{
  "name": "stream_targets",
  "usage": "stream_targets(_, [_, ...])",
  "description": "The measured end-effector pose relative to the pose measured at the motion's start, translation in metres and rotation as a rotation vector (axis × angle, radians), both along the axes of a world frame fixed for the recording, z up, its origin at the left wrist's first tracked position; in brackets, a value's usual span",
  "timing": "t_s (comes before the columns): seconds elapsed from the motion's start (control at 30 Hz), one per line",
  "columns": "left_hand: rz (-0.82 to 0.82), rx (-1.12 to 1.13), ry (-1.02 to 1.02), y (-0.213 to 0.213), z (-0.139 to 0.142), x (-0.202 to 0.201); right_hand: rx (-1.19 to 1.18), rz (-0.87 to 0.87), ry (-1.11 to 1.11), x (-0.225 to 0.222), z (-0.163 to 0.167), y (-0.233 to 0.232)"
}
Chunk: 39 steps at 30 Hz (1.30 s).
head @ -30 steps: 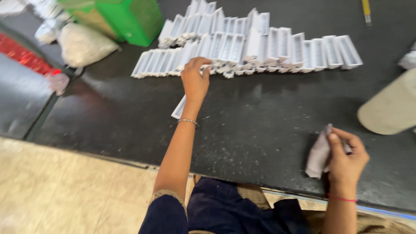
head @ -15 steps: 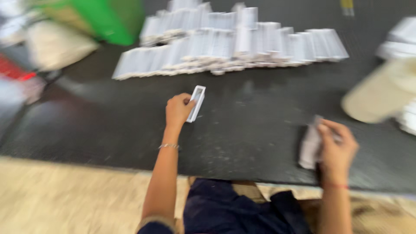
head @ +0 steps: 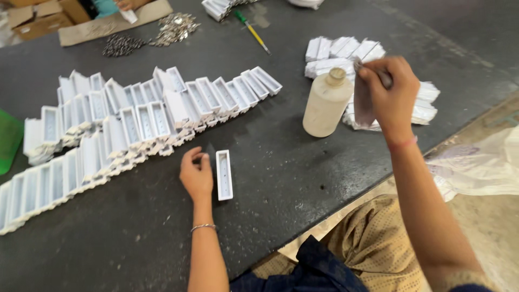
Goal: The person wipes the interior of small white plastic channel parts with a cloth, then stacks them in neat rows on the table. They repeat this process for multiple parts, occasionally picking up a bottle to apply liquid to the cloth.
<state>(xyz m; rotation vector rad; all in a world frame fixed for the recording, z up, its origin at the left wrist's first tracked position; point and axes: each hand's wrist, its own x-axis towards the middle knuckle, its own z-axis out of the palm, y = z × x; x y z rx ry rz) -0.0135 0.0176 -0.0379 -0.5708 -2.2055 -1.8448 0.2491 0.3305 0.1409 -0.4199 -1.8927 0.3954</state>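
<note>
My left hand (head: 197,174) rests on the dark table (head: 162,238), fingers curled against the side of a single white rectangular trough-shaped part (head: 224,174) that lies open side up. My right hand (head: 390,93) is raised above the table and grips a grey cloth (head: 363,103), which hangs down next to the cap of a cream plastic bottle (head: 325,104). A long heap of the same white parts (head: 124,121) lies beyond my left hand.
A second pile of white parts (head: 346,54) sits behind the bottle. A yellow-green pen (head: 252,31) and small metal pieces (head: 174,27) lie at the far side, near cardboard (head: 113,24). A green bin (head: 8,138) is at the left edge; a plastic bag (head: 481,165) hangs at right.
My left hand pulled one white part from the heap toward me and set it flat. My right hand lifted the cloth up beside the bottle. The view swung right.
</note>
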Motion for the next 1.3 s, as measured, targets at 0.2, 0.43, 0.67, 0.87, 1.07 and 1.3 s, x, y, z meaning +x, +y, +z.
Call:
stream_targets(0.2, [-0.063, 0.199, -0.265, -0.017, -0.009, -0.019, 0.116, 0.026, -0.171, -0.047, 0.001, 0.019])
stream_targets(0.43, [-0.05, 0.202, -0.34, -0.015, -0.007, -0.022, 0.21, -0.11, -0.325, -0.057, -0.025, 0.023])
stream_targets(0.67, [-0.029, 0.158, -0.286, -0.011, -0.01, -0.022, 0.509, -0.175, -0.475, -0.053, -0.016, 0.03])
stream_targets(0.87, [-0.042, 0.095, -0.189, -0.014, -0.018, -0.019, 0.101, -0.014, -0.456, -0.054, -0.015, 0.029])
stream_targets(1.07, [-0.083, 0.09, -0.183, -0.019, -0.02, -0.015, -0.001, -0.013, -0.248, -0.004, -0.055, 0.043])
stream_targets(1.3, [-0.067, 0.086, -0.178, -0.017, -0.023, -0.021, -0.724, -0.105, 0.525, 0.157, -0.186, 0.067])
